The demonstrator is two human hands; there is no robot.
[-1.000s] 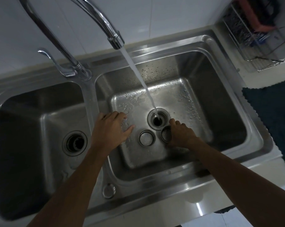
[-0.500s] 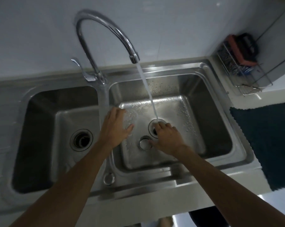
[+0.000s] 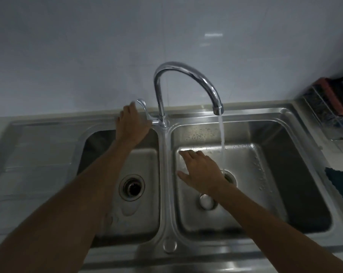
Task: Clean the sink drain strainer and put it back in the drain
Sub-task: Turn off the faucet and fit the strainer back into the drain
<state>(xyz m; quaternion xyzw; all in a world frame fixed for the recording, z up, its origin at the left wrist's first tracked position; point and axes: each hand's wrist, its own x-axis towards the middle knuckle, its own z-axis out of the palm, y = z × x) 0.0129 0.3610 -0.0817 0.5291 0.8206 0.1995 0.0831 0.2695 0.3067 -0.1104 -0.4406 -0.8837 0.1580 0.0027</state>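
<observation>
Stainless double sink [image 3: 164, 194] sunk in a pale counter, dimly lit. Nearest, under the right wrist, round metal stopper [image 3: 207, 201] flat on the right basin floor. Right hand [image 3: 201, 172] above it, fingers spread and slack, grasping nothing. Just right of that hand, drain strainer [image 3: 230, 175] seemingly seated in the drain, half hidden. Water stream [image 3: 222, 138] falling beside it. Farther off, left hand [image 3: 130, 123] unclenched, just left of the faucet lever [image 3: 147, 113]; contact unclear. Beyond, gooseneck faucet [image 3: 159, 95] and white tiled wall [image 3: 88, 56].

Chrome gooseneck faucet [image 3: 196, 72] rose at the rear edge, water stream [image 3: 221, 133] fell from its spout, wire rack [image 3: 320, 113] at far right, dark mat [image 3: 341, 180] nearer, pale wall [image 3: 88, 46] behind.
</observation>
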